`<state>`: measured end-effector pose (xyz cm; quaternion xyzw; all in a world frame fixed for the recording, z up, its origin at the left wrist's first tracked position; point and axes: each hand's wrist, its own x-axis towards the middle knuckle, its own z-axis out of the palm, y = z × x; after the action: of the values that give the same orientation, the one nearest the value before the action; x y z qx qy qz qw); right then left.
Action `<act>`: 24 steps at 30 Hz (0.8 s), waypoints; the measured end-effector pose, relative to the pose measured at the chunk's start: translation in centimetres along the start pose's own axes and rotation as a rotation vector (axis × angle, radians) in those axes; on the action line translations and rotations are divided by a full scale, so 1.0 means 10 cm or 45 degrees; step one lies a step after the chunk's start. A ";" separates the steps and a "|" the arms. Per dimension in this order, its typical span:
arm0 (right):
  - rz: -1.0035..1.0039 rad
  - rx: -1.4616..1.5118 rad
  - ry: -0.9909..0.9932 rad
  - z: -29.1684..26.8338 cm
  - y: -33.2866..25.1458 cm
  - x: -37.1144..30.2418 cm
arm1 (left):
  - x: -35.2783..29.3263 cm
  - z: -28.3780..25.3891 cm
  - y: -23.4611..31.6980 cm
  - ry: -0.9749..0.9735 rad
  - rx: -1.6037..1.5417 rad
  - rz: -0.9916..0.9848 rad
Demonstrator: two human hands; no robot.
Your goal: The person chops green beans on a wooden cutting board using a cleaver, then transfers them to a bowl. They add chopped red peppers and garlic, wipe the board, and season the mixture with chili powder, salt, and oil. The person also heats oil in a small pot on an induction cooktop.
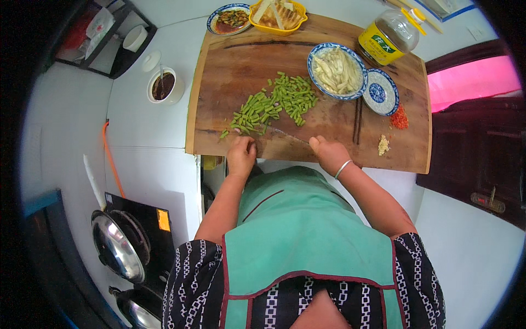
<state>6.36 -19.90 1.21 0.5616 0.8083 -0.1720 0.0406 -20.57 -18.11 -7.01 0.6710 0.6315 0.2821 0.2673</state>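
A knife (pixel 287 135) is gripped by my right hand (pixel 330 156) at the front edge of a wooden cutting board (pixel 246 60). Its thin blade points left, toward a spread of chopped green beans (pixel 266 103). My left hand (pixel 241 156) rests at the board's front edge, left of the blade tip, with fingers curled in. Whatever those fingers may hold is hidden. A small pale pinkish piece (pixel 237 130) lies just beyond them. Right of the beans, a blue-and-white bowl (pixel 310 61) holds pale strips, possibly eggplant.
Chopsticks (pixel 358 120), a patterned plate (pixel 381 92), chopped red pepper (pixel 399 118) and minced garlic (pixel 383 145) lie right. An oil jug (pixel 386 38), yellow basket (pixel 279 28) and plated food (pixel 230 20) stand far. Left are a sauce pot (pixel 174 90) and lidded pan (pixel 120 247).
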 end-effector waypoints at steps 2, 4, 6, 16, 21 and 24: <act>-0.027 0.078 0.069 0.01 0.04 0.01 | -0.08 -0.02 -0.02 0.092 0.028 -0.008; -0.061 0.215 0.227 -0.03 0.09 0.03 | -0.08 -0.04 0.00 0.109 -0.039 -0.089; -0.097 0.418 0.480 -0.10 0.07 0.10 | -0.01 -0.07 0.05 0.045 -0.201 -0.230; 0.744 2.348 0.151 -0.10 -0.55 0.60 | 0.75 -0.14 0.87 -0.751 -2.692 -0.550; 0.764 2.177 -0.037 0.17 -0.53 0.22 | 1.03 -0.05 0.64 -0.672 -2.642 -0.686; 0.837 1.962 0.202 0.52 -0.49 -0.13 | 1.31 0.08 0.46 -0.452 -2.219 -0.614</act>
<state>1.67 -24.25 -2.21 0.6493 0.2606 -0.6153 -0.3632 -16.28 -5.29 -3.72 0.1161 0.2681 0.4876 0.8228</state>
